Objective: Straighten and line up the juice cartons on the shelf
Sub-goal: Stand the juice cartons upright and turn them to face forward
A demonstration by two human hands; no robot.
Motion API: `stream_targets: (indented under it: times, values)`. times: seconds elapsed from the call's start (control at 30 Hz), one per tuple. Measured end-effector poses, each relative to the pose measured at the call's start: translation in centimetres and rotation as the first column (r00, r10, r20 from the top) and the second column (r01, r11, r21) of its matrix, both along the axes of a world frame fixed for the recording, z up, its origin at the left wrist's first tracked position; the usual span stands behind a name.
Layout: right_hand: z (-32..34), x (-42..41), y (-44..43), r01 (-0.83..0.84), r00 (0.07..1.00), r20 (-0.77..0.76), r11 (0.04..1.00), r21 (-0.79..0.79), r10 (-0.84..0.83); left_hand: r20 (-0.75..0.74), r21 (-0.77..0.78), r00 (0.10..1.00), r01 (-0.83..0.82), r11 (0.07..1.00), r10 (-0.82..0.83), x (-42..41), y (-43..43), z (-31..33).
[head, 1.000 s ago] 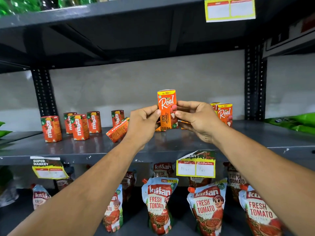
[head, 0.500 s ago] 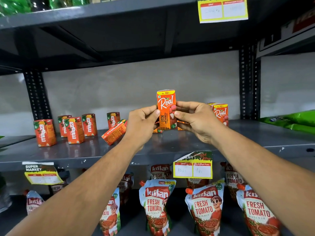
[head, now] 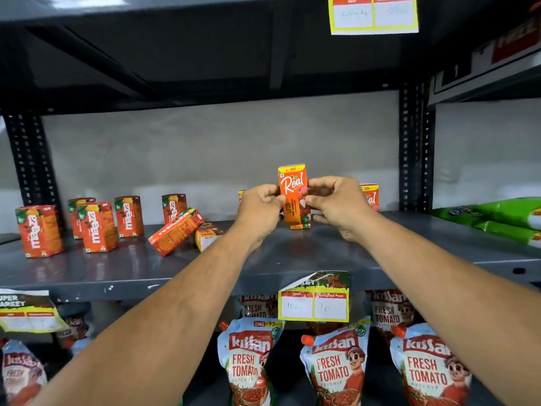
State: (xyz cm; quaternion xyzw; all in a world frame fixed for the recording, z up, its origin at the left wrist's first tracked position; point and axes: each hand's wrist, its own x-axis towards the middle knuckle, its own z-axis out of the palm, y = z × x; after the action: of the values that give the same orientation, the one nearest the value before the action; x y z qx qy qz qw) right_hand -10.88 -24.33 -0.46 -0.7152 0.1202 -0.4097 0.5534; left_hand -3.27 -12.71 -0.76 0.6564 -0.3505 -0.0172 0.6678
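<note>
An orange Real juice carton (head: 293, 191) stands upright at the middle of the grey shelf (head: 123, 271), pinched on its two sides by my left hand (head: 259, 207) and my right hand (head: 336, 205). A second Real carton (head: 371, 196) stands behind my right hand, partly hidden. To the left, several red Maaza cartons (head: 98, 227) stand upright at uneven angles. One Maaza carton (head: 175, 231) lies tilted against another, and a small carton (head: 208, 235) lies tipped beside it.
Green packets (head: 497, 218) lie on the shelf to the right, past the black upright post (head: 412, 142). Ketchup pouches (head: 333, 364) fill the lower shelf. A yellow price tag (head: 314, 300) hangs from the shelf's front edge. Another shelf sits overhead.
The Real carton, held by both hands, has come down a little toward the shelf surface. The view has shifted slightly, so the Maaza cartons appear further left.
</note>
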Motion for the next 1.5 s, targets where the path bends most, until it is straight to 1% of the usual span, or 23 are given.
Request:
stream_targets:
  times: [0.17, 0.3, 0.43, 0.77, 1.0, 1.07, 1.13, 1.2, 1.27, 1.3, 1.37, 1.43, 1.5]
  values:
    - [-1.9, 1.2, -0.6, 0.049, 0.995, -0.086, 0.999, -0.003, -0.049, -0.054, 0.067, 0.999, -0.002, 0.998, 0.006, 1.3, -0.8, -1.9]
    - [-2.6, 1.5, -1.4, 0.079, 0.990, -0.121, 0.997, 0.005, -0.078, -0.088, 0.083, 0.996, 0.034, 0.996, -0.027, 1.8, -1.2, -2.6]
    - [-3.2, 1.5, -1.6, 0.087, 0.992, -0.096, 0.995, 0.046, -0.083, -0.061, 0.105, 0.998, 0.031, 0.994, -0.025, 2.2, -1.9, -2.9]
    - [-3.4, 1.6, -1.6, 0.123, 0.987, -0.104, 0.992, 0.021, -0.120, -0.041, 0.133, 0.999, 0.022, 0.991, -0.017, 2.2, -2.0, -3.0]
    - [-3.4, 1.5, -1.5, 0.135, 0.984, -0.120, 0.991, -0.003, -0.134, 0.000, 0.167, 1.000, 0.006, 0.986, -0.006, 2.2, -2.1, -3.1]
    - [-3.4, 1.4, -1.4, 0.140, 0.982, -0.125, 0.990, -0.020, -0.141, 0.022, 0.185, 1.000, -0.015, 0.983, 0.011, 2.4, -2.2, -3.3]
    - [-3.5, 1.0, -1.4, 0.200, 0.973, -0.097, 0.974, -0.105, -0.210, 0.054, 0.198, 0.997, -0.056, 0.979, 0.047, 2.8, -2.2, -3.3]
    - [-3.1, 0.5, -1.2, 0.292, 0.954, 0.001, 0.926, -0.239, -0.300, 0.091, 0.165, 0.990, -0.120, 0.979, 0.106, 3.3, -1.7, -2.8]
    - [-2.2, 0.1, -0.5, 0.311, 0.950, 0.112, 0.898, -0.310, -0.290, 0.141, 0.099, 0.973, -0.198, 0.975, 0.183, 4.6, -0.2, -1.7]
    - [-1.7, 0.1, 0.1, 0.292, 0.955, 0.142, 0.899, -0.327, -0.259, 0.166, 0.078, 0.958, -0.248, 0.966, 0.232, 5.4, 0.9, -0.9]
    - [-0.6, 0.8, 1.7, 0.234, 0.970, 0.151, 0.904, -0.357, -0.191, 0.236, 0.047, 0.915, -0.347, 0.937, 0.328, 7.7, 4.1, 0.7]
    - [0.2, 2.0, 3.6, 0.136, 0.990, 0.089, 0.919, -0.370, -0.111, 0.311, 0.014, 0.865, -0.418, 0.908, 0.394, 10.1, 7.8, 2.5]
    - [0.7, 3.7, 6.1, 0.041, 0.999, -0.010, 0.921, -0.386, -0.049, 0.339, 0.019, 0.838, -0.461, 0.887, 0.428, 12.5, 11.6, 3.6]
